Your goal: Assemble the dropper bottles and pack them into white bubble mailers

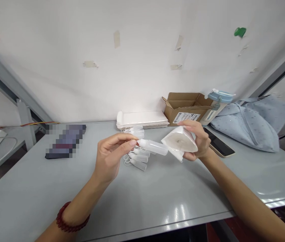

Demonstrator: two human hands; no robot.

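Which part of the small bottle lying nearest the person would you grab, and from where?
Probably the wide body of that bottle, pinched across from above and the person's near side. It lies on its side, the body offers more to pinch than the narrow end, and other bottles crowd its far side.

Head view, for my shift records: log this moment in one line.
left hand: holds translucent bottle by one end | right hand: holds white pouch | grey table: more small bottles

Left hand [112, 152] pinching translucent bottle [154, 147]; right hand [199, 138] holding open white pouch [179, 140].
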